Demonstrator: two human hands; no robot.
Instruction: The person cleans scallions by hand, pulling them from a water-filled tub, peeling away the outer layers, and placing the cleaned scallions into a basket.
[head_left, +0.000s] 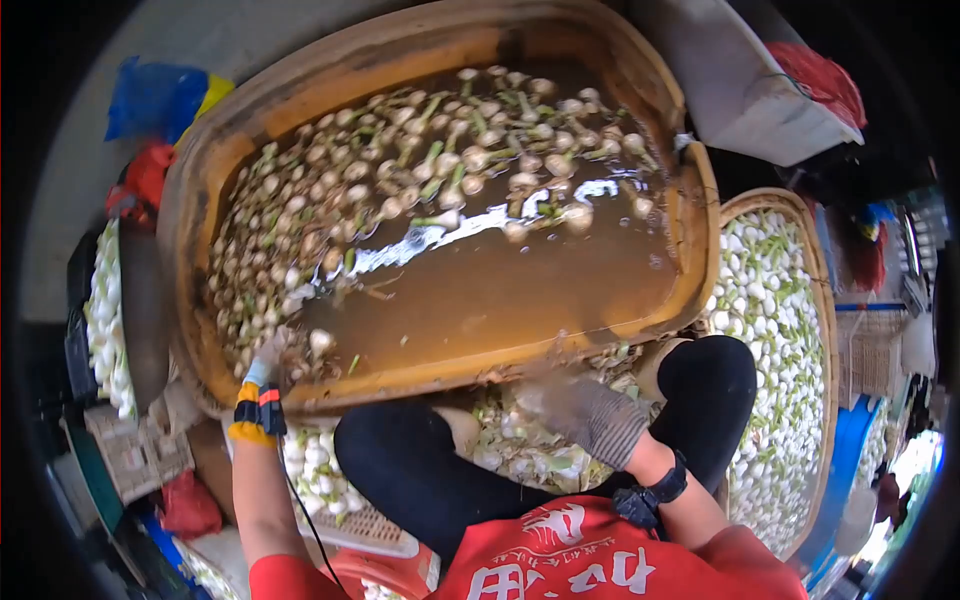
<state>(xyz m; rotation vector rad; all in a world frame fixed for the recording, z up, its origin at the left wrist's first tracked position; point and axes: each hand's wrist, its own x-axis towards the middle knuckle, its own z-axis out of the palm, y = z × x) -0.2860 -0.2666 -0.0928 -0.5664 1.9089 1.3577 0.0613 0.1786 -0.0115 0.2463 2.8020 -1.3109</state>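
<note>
Pale bulb (321, 342) was parked in the near-left corner of the tub (480, 373), just right of the left hand (266, 364), with the right hand (605, 422) well apart. Whether either hand's fingers were spread or closed couldn't really be told.

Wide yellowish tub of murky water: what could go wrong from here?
The left hand works at the tub's near edge, so the corded device on that wrist could get splashed or dipped. The brown water hides whatever lies below, so sunken bulbs might be missed. Leafy scraps lie between the legs, so a bulb dropped there could get lost among them.
</note>
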